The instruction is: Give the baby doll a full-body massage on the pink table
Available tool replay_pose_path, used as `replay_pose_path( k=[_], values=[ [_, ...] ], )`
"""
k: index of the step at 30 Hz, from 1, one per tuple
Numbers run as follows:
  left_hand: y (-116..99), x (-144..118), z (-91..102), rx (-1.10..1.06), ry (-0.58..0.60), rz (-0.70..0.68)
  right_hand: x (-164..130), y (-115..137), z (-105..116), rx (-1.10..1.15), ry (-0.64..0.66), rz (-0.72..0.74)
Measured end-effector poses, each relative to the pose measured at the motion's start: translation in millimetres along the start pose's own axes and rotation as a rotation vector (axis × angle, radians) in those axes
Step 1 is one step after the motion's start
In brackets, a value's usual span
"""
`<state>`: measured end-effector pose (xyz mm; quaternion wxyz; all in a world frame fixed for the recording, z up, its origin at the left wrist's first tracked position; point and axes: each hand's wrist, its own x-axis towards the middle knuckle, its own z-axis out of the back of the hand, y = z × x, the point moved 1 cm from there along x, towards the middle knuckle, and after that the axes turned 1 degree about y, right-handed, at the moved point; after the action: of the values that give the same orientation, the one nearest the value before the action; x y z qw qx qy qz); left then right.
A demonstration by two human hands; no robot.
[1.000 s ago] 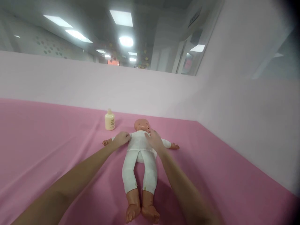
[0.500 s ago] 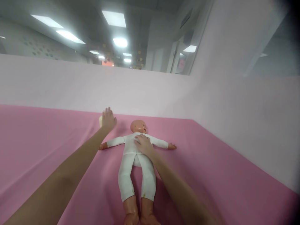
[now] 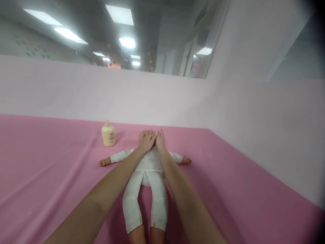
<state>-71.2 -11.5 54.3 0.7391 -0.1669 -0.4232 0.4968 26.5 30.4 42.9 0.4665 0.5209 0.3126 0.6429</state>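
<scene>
A cream-coloured bottle (image 3: 108,134) stands upright on the pink sheet (image 3: 50,162), near the pale partition wall (image 3: 76,91). Its label print is too small to read. Lit ceiling panels (image 3: 119,15) show above the partition.

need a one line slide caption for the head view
Both hands, left and right, rest on the head of a doll lying face-up on a pink sheet, a cream bottle nearby.

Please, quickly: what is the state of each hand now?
Left hand: open, resting on the doll's head.
Right hand: open, also on the head.
</scene>
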Motion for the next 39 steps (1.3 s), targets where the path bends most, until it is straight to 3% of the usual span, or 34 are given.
replay_pose_path(
  k=[4,9,14,16,18,21,23,27,32,35,39],
  values=[
    [27.8,-1.8,6.9,0.185,-0.104,0.037,-14.1,-17.4,-13.6,-0.064,0.036,-0.108],
    [49.9,-5.4,13.4,0.235,-0.209,0.048,-25.3,-14.5,-27.7,-0.167,0.103,0.056],
    [73.7,-13.1,20.8,0.121,-0.313,0.035,-16.8,-7.3,-32.8,-0.221,0.248,0.256],
    [82.5,-13.3,20.9,0.068,-0.325,0.006,-13.5,-9.6,-32.9,-0.161,0.271,0.241],
    [89.4,-11.1,19.4,0.012,-0.343,-0.022,-11.5,-15.6,-31.5,-0.096,0.261,0.133],
    [96.4,-6.1,15.8,-0.148,-0.361,-0.039,-10.0,-26.8,-28.8,-0.062,0.245,-0.077],
    [100.2,-3.5,13.8,-0.256,-0.362,0.022,-9.2,-31.7,-28.4,-0.062,0.25,-0.149],
    [106.1,-3.1,14.1,-0.3,-0.365,0.17,-7.1,-30.2,-29.5,-0.048,0.292,-0.014],
    [105.7,-4.3,18.7,-0.236,-0.304,-0.045,-6.3,-19.8,-26.3,-0.117,0.363,0.295],
    [105.6,-3.7,19.5,-0.259,-0.291,-0.026,-5.4,-21.1,-25.5,-0.078,0.368,0.275],
    [107.6,-1.1,16.8,-0.322,-0.294,0.03,-2.0,-30.0,-28.7,0.057,0.369,0.072]
  ],
)
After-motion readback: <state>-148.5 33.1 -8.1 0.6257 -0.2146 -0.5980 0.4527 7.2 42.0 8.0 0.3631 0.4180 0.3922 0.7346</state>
